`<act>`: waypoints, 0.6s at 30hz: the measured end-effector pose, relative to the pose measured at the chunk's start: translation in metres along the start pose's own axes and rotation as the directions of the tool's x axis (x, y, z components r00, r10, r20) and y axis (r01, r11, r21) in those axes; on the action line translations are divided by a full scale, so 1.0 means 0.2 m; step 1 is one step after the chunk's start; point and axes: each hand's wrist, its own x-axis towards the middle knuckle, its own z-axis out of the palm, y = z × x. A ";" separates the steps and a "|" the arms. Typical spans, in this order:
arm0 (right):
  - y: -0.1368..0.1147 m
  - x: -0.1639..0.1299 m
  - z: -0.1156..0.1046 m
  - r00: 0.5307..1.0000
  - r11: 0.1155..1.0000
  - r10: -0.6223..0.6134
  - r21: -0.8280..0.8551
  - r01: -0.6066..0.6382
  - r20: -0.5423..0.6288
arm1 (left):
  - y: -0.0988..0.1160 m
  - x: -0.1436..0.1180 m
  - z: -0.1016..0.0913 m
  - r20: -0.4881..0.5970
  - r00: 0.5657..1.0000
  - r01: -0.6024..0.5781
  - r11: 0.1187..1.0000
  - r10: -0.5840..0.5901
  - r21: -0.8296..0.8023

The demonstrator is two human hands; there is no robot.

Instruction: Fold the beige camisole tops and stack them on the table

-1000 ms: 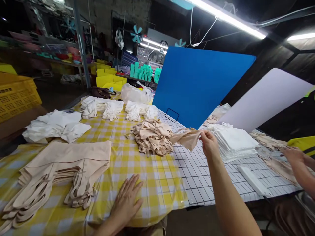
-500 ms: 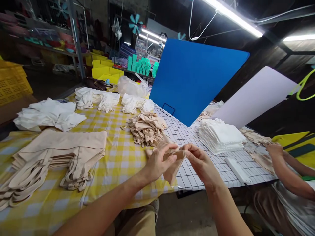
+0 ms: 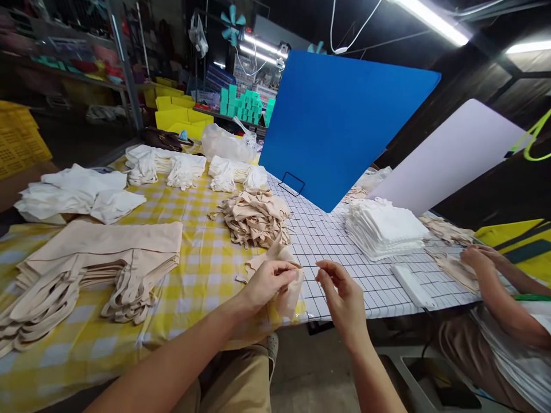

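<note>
Both hands work at the near edge of the tabletop (image 3: 206, 264): the left hand (image 3: 269, 282) is closed on a small beige garment (image 3: 284, 287), its fingers pinching the cloth, which droops over the edge where the yellow checked cover meets the white grid sheet. Just beside it, the right hand (image 3: 342, 295) hovers with fingers loosely curled and holds nothing; it does not touch the cloth.

A large blue board (image 3: 340, 123) stands tilted at the far side, with a white board (image 3: 447, 160) leaning to its right. On the left of the checked cover lies a stack of folded beige garments (image 3: 99, 264), straps hanging toward the near edge. Behind it sits a heap of white cloth (image 3: 77, 192). A loose pile of beige pieces (image 3: 253, 215) lies just beyond the held garment, and a neat stack of white folded pieces (image 3: 385, 229) rests on the grid sheet. At the far right, another person's hand (image 3: 477, 259) presses on beige cloth.
</note>
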 end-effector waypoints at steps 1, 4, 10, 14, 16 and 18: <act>-0.01 -0.02 0.01 1.000 0.999 -0.021 -0.042 0.021 0.003 | -0.01 0.00 0.00 -0.008 1.000 0.013 1.000 -0.013 -0.011; -0.02 -0.05 0.04 0.992 0.978 -0.105 -0.172 0.115 0.065 | -0.03 -0.01 0.00 0.008 0.999 0.046 0.999 -0.046 -0.027; 0.02 -0.07 0.07 0.965 0.891 -0.248 -0.370 0.262 0.087 | -0.04 -0.02 0.01 -0.011 1.000 0.022 0.998 -0.022 0.064; 0.02 -0.09 0.09 0.933 0.794 -0.340 -0.495 0.351 0.117 | -0.02 -0.02 0.03 -0.062 0.998 -0.019 0.987 0.029 0.161; 0.01 -0.10 0.10 0.919 0.746 -0.369 -0.547 0.381 0.138 | -0.02 -0.02 0.04 -0.076 0.996 -0.039 0.978 0.055 0.203; 0.01 -0.10 0.10 0.912 0.721 -0.381 -0.568 0.396 0.152 | -0.03 -0.02 0.04 -0.080 0.995 -0.043 0.976 0.062 0.214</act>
